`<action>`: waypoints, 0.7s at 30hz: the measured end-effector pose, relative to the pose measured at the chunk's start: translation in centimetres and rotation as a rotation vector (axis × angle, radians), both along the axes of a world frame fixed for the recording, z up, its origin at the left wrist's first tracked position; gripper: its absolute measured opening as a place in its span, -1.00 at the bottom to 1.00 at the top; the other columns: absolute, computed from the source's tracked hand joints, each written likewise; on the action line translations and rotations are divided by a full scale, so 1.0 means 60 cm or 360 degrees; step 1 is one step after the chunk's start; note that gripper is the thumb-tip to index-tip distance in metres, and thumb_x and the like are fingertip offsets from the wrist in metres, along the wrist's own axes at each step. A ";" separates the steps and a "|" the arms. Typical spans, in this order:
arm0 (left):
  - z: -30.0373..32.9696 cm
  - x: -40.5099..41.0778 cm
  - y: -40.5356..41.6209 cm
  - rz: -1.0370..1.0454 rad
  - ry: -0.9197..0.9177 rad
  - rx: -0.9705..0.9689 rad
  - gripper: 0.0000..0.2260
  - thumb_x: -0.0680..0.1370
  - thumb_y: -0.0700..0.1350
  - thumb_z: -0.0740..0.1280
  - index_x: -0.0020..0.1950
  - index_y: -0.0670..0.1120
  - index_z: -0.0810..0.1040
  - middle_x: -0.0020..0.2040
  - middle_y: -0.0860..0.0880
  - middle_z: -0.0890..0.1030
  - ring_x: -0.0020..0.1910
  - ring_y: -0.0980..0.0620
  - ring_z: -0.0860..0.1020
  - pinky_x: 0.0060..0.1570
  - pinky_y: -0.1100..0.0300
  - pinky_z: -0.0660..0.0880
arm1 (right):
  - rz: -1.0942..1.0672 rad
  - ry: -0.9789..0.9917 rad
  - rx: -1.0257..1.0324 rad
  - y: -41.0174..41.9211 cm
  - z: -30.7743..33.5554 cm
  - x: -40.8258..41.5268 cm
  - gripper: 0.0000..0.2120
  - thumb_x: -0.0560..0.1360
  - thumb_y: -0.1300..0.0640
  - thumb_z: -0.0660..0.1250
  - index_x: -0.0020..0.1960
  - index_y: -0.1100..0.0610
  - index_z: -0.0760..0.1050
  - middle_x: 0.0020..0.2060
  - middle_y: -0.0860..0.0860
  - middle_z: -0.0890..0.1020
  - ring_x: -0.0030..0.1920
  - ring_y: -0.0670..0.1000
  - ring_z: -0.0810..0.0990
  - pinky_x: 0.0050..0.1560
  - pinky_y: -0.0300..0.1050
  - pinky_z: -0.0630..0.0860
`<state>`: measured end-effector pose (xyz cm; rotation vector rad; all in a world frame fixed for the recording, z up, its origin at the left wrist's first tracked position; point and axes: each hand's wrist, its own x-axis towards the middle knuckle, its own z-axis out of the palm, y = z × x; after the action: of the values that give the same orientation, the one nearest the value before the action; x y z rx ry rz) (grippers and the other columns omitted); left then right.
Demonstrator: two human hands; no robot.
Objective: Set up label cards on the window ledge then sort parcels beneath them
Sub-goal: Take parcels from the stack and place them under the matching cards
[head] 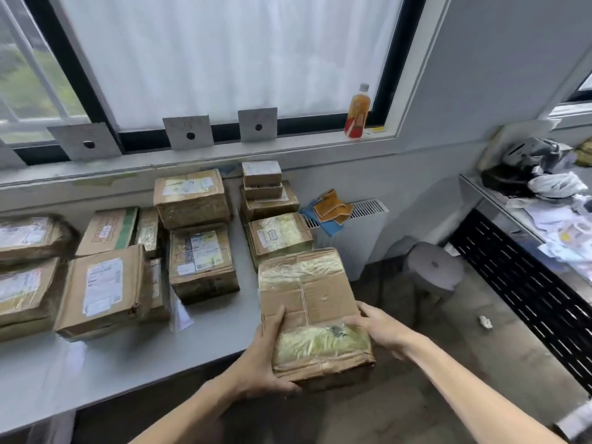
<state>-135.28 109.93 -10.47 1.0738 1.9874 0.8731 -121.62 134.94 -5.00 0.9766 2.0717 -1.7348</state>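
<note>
I hold a taped cardboard parcel [315,310] in the air at the table's right end. My left hand [264,357] grips its left side with the thumb on top; my right hand [381,328] grips its right side. Three grey label cards lean on the window ledge [288,145]: a left card [85,141], a middle card [188,132] and a right card [258,124]. Several parcels lie in groups on the grey table [128,357] beneath them: a left group [101,288], a middle column [200,254] and a right stack [272,216].
An orange drink bottle [358,112] stands on the ledge at the right. Cloths [330,208] lie on a white radiator [355,238]. A round stool [432,265] stands on the floor. A cluttered counter [544,213] runs along the right.
</note>
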 end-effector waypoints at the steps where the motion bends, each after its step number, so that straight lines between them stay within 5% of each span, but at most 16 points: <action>1: 0.000 0.001 0.001 0.0025 0.0014 -0.0014 0.26 0.20 0.32 0.60 0.57 0.23 -0.28 0.52 0.08 0.05 0.52 0.12 0.08 0.52 0.23 0.07 | 0.0083 -0.0024 0.0099 0.003 -0.002 -0.010 -0.49 0.55 -0.04 0.40 0.47 -0.02 0.40 0.15 -0.23 0.62 0.14 -0.22 0.60 0.18 -0.30 0.50; 6: -0.010 -0.007 0.022 0.0124 0.0046 -0.0084 0.27 0.19 0.27 0.61 0.57 0.24 -0.29 0.51 -0.07 0.08 0.53 -0.01 0.11 0.49 0.25 0.06 | 0.0229 -0.0119 0.0534 0.020 -0.025 -0.046 -0.54 0.57 -0.06 0.37 0.45 -0.06 0.43 0.26 -0.15 0.61 0.24 -0.09 0.57 0.32 -0.06 0.48; 11: -0.026 -0.022 0.054 0.0222 0.0044 -0.0131 0.28 0.15 0.34 0.59 0.52 0.33 -0.34 0.56 -0.17 -0.02 0.58 -0.13 0.03 0.55 0.03 0.08 | 0.0169 -0.0101 0.0641 0.021 -0.025 -0.088 -0.57 0.61 0.04 0.31 0.47 -0.01 0.37 0.31 -0.07 0.56 0.22 -0.05 0.51 0.13 -0.19 0.38; 21: -0.065 -0.075 0.104 0.0286 -0.0045 -0.0158 0.23 0.24 0.12 0.62 0.60 0.15 -0.22 0.59 -0.18 -0.12 0.59 -0.08 0.01 0.50 0.25 -0.01 | 0.0141 -0.0199 0.0666 0.061 -0.072 -0.151 -0.61 0.64 0.06 0.25 0.46 -0.02 0.36 0.33 -0.03 0.55 0.31 0.03 0.50 0.16 -0.12 0.40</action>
<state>-139.79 116.15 -14.36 0.8322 2.1042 0.8674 -130.70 138.60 -9.33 1.0506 2.4029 -1.1863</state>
